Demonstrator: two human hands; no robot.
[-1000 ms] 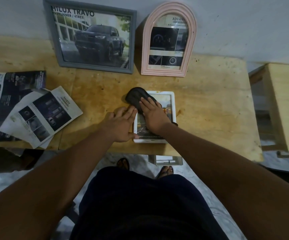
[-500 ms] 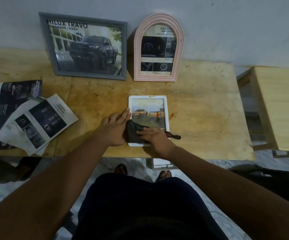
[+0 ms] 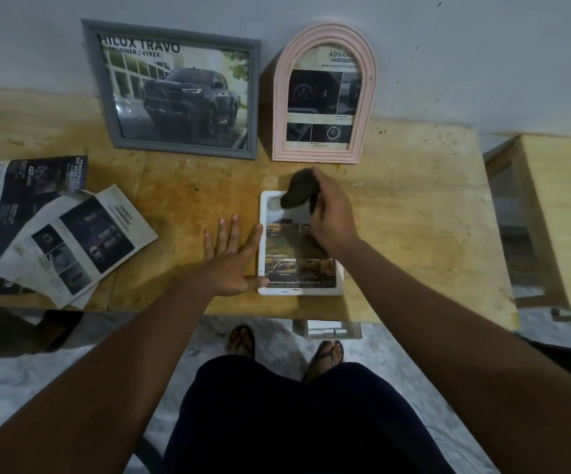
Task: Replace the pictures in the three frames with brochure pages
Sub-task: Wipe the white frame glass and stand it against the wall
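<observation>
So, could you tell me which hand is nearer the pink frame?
Right hand, holding a cloth just before the pink frame; left hand rests beside the white frame.

Dark cloth (image 3: 296, 191), wooden table (image 3: 414, 206), smaller table (image 3: 561, 200)

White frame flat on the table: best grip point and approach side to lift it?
Near short rim of the white frame, approached from the table's front edge, probably. It lies flat and face up, so only rims offer purchase; the left hand rests against the left rim, and the right hand with the dark cloth covers the far end.
</observation>
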